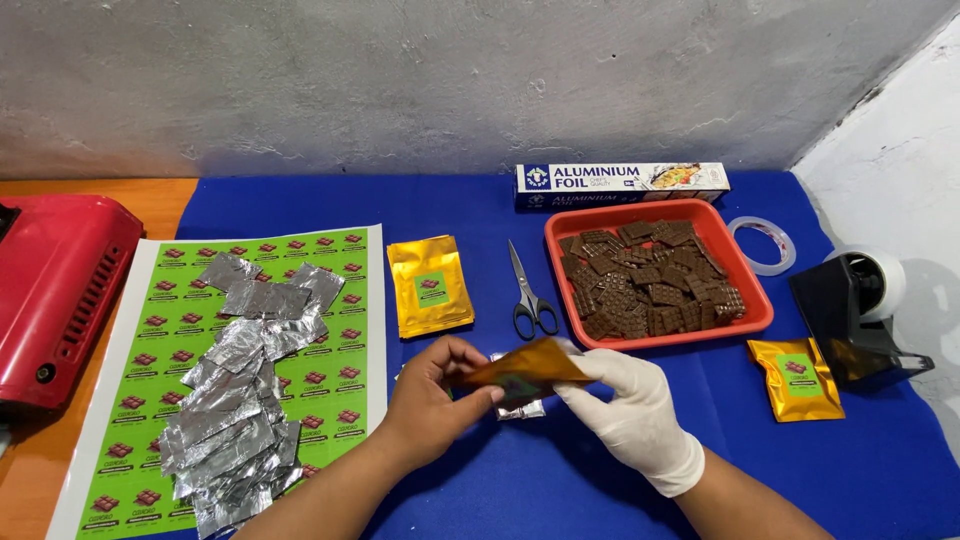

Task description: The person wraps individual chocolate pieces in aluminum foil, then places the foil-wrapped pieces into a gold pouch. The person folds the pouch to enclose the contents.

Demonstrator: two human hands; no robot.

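Gold pouch (520, 372) sat in both our hands, held tilted above the blue cloth (560, 480) at the front middle of the table. Our bare left hand (435, 395) pinched its left end between thumb and fingers; our right hand (635, 410), in a white glove, was closed on its right end. Just under the pouch we saw a small foil-wrapped piece (522, 409) on the cloth, partly hidden.

Behind the hands lay black-handled scissors (528, 295), closed, blades pointing away from us. Left of them lay a stack of gold pouches (430, 285) with green labels. Right of the scissors stood a red tray (757, 308) full of brown chocolate squares (645, 285), and behind it a foil box (622, 183) along the wall. One more labelled gold pouch (797, 378) lay just in front of the tray's right corner, next to a black tape dispenser (855, 315). A clear tape ring (762, 245) lay right of the tray.

On the left, a green sticker sheet (170, 330) carried a pile of cut foil pieces (240, 400). A red machine (55, 290) sat at the far left edge.
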